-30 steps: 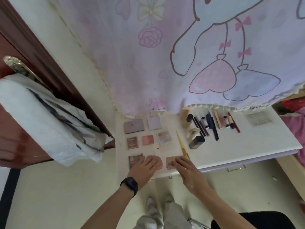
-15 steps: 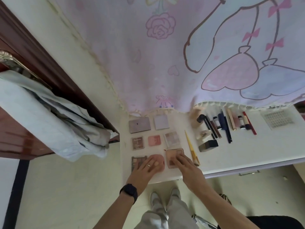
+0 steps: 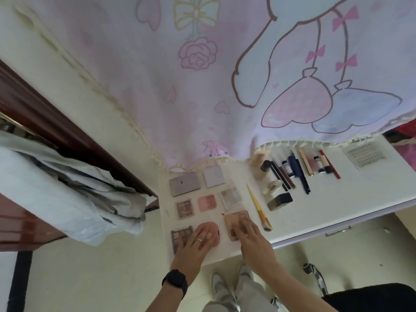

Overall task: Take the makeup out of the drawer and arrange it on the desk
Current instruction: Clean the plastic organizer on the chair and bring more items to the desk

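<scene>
Flat makeup palettes lie in a grid on the left part of the white desk (image 3: 315,210). My left hand (image 3: 193,246) rests with straight fingers on a round pink compact (image 3: 211,228) in the front row, beside a dark eyeshadow palette (image 3: 180,235). My right hand (image 3: 249,237) presses its fingers on a tan square palette (image 3: 234,221). Behind them lie a pink blush (image 3: 207,202), a brown palette (image 3: 184,208), a clear pale palette (image 3: 231,197), a grey case (image 3: 184,183) and a lilac case (image 3: 214,176).
A yellow-handled brush (image 3: 257,206) lies right of the grid. Pencils, tubes and small bottles (image 3: 299,172) form a row at the back, with a black-capped box (image 3: 280,201) and a lash card (image 3: 364,154). A pink curtain (image 3: 225,75) hangs over the desk's rear. A dark wooden door (image 3: 45,122) stands at left.
Both hands slid the pink compact and the tan palette a little farther onto the desk, toward the row behind. The view has tilted and moved closer.
</scene>
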`<state>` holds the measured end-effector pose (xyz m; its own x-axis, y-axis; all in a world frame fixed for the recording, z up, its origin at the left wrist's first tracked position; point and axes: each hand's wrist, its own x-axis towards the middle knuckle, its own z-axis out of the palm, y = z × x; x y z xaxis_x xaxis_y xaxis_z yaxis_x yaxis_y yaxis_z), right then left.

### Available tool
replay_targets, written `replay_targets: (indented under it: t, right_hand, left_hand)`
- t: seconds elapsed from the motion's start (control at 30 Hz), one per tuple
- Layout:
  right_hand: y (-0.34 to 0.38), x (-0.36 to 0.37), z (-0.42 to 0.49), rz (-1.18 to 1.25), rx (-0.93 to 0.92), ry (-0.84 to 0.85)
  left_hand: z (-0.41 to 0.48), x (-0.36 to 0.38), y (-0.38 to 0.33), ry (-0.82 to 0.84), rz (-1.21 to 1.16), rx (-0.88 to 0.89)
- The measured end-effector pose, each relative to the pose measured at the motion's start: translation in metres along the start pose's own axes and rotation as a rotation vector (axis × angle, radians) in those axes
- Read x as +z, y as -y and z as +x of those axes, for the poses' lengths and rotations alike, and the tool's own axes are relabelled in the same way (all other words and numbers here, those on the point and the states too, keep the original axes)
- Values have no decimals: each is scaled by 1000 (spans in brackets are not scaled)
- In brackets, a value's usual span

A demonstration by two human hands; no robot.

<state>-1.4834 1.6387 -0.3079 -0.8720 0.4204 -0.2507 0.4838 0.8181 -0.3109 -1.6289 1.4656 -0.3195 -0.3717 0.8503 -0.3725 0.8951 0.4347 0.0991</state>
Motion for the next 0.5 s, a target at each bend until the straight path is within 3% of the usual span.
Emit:
replay_targets:
  t: [0.17,0.37,0.5]
  right_hand:
    - [5,2,0,79,36,24]
    - [-2,-25,-31,217,133,-134]
    - [-26,-61,-95,357,298,-272]
  left_hand:
    - [7,0,0,132,-63,11]
    - [19,-42,-17,126,-39,83]
    - [41,-79,-53,67,14,183]
